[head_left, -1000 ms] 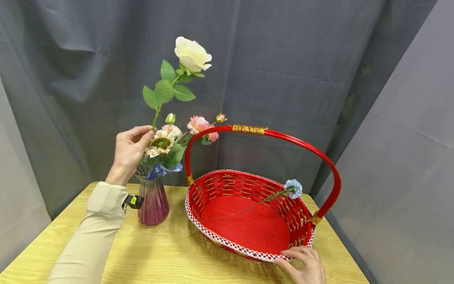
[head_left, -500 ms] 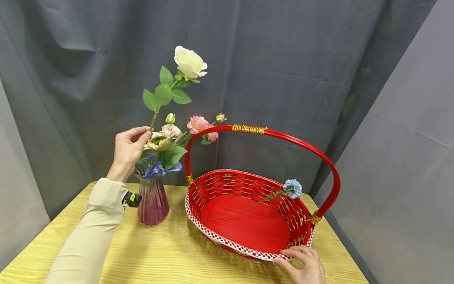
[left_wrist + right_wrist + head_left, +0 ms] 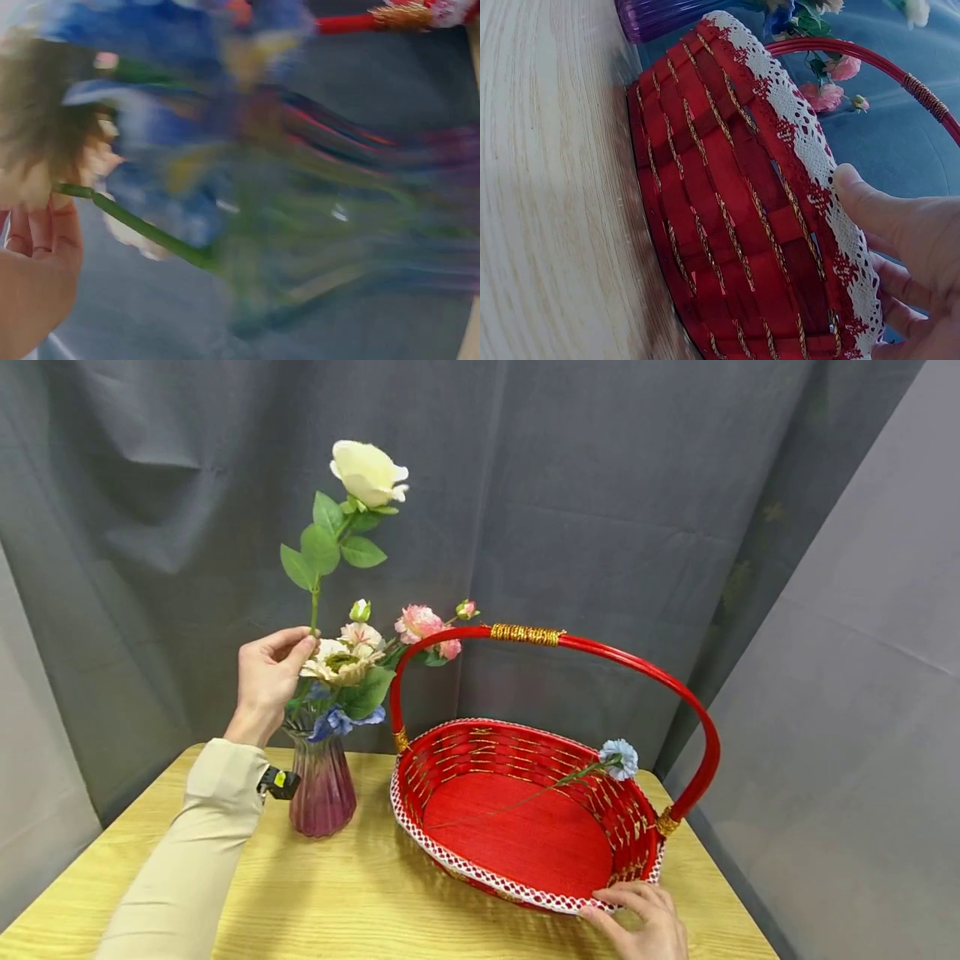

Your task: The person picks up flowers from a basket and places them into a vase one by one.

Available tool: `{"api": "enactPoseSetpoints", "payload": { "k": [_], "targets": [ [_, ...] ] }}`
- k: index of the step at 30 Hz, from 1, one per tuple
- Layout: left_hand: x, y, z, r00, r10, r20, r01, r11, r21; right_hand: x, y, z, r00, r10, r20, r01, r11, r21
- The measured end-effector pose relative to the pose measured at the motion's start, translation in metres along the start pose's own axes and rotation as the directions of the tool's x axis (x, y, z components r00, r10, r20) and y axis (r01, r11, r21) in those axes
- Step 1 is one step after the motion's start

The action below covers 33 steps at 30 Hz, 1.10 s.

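Observation:
My left hand [image 3: 270, 681] pinches the green stem of a white rose [image 3: 367, 472] between thumb and fingertips, with the bloom standing high above. In the left wrist view the stem [image 3: 150, 229] slants down from the fingers to the vase mouth. This purple ribbed glass vase [image 3: 322, 785] also bears a cream flower [image 3: 341, 662], pink flowers [image 3: 422, 624] and blue flowers [image 3: 341, 721]. Over the front right rim of a red woven basket [image 3: 712, 165], my right hand [image 3: 641, 918] holds on, thumb outside and fingers inside. A light blue carnation [image 3: 618, 758] lies in the basket.
The basket's tall red handle [image 3: 637, 664] arches up beside the vase, close to the pink flowers. Both containers stand on a light wooden table [image 3: 330, 902]. Grey curtains [image 3: 585, 527] hang behind and at the sides.
The white rose in my left hand dips slightly, then rises and swings left, its stem now more upright. The cream flower shifts a little. My right hand and the basket stay nearly still.

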State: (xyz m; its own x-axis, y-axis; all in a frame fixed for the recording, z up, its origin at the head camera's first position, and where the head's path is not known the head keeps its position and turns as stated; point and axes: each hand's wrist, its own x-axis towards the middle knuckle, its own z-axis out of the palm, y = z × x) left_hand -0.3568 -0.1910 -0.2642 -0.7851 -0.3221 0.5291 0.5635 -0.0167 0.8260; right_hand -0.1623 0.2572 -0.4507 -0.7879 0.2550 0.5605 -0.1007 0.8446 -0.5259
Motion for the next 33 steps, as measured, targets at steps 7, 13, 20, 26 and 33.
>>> {"api": "enactPoseSetpoints", "payload": {
  "k": [7,13,20,26,33],
  "targets": [
    [-0.001,-0.022,-0.012,0.998,-0.057,0.035,0.047,0.967,0.249,0.001,0.001,0.002,1.000,0.009,-0.006,-0.009,1.000,-0.003],
    [-0.005,-0.032,-0.024,0.989,-0.086,0.118,0.029,0.909,0.416,0.001,0.003,0.003,1.000,-0.012,-0.025,0.013,1.000,0.015],
    [-0.011,-0.036,-0.031,0.993,-0.030,0.113,-0.039,0.831,0.556,0.001,0.004,0.004,0.999,-0.003,-0.038,0.004,1.000,0.016],
    [-0.018,-0.036,-0.033,1.000,0.010,-0.028,0.006,0.849,0.528,0.001,0.003,0.003,1.000,-0.013,-0.026,0.013,1.000,0.013],
    [-0.023,-0.028,-0.026,0.991,0.100,-0.092,-0.060,0.932,0.359,0.002,0.002,0.002,1.000,-0.005,-0.002,0.005,1.000,0.006]
  ]
}}
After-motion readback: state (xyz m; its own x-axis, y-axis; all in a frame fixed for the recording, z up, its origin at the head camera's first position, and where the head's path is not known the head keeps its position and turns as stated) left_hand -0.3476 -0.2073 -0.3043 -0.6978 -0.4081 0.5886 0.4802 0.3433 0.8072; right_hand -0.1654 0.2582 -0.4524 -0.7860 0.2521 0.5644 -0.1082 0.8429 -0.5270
